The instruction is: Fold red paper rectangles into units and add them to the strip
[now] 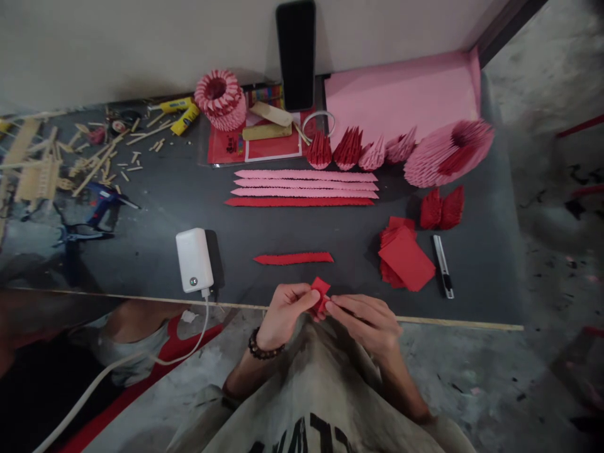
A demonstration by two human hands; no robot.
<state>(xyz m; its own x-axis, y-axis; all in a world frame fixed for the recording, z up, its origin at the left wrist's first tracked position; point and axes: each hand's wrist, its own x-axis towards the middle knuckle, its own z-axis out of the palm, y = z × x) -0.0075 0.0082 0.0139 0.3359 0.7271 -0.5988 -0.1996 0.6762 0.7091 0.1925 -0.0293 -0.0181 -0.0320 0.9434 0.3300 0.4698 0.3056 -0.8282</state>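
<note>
My left hand [285, 311] and my right hand [365, 321] meet at the near edge of the dark table [155, 251], both pinching a small folded red paper piece [320, 291]. The left hand, with a bead bracelet on its wrist, grips the piece from the left. From the right, the other hand's fingertips press on it. Just beyond lies a short red strip of joined folded pieces [293, 258]. A stack of red paper rectangles [406, 258] sits to the right of my hands.
A white power bank [194, 259] with its cable lies at left, a utility knife [443, 265] at right. Pink and red strips [304, 187], folded paper clusters [349, 150], a pink-red dome [448, 153], a ring-shaped model [221, 99], a phone [296, 53], pink sheets, glue guns and wooden sticks fill the back.
</note>
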